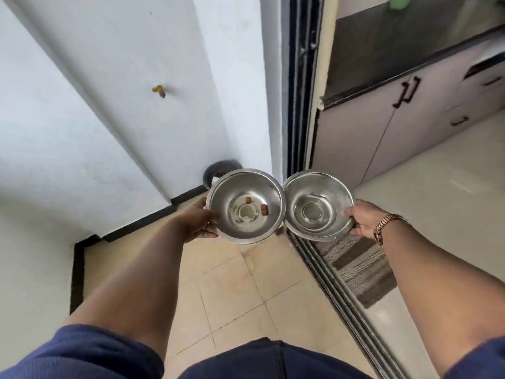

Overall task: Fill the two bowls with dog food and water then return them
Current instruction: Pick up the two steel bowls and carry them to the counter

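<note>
**Two steel bowls held out at the doorway**

I hold a bowl in each hand, arms stretched out in front of me above the tiled floor (232,291). My left hand (198,221) grips the left bowl (246,206) at its near-left rim, thumb over the edge and fingers curled beneath. Inside it lie two brown pieces of dog food (264,209), one near the middle and one a little to the right, with some dried smears on the bottom. My right hand (362,218) holds the right bowl (318,205) at its right rim, thumb on top and fingers under it; this bowl has nothing in it that I can make out. The two bowls touch rim to rim between my hands, both roughly level and open side up.

On my right wrist sits a metal watch (384,227). Below the bowls a sliding door track (336,285) runs along the floor, and just right of it lies a striped mat (358,272). Far right stands a kitchen cabinet (382,132) with dark handles under a dark counter. To the left is a white wall (95,119), and a dark round stand (218,170) shows on the floor just beyond the left bowl.
</note>
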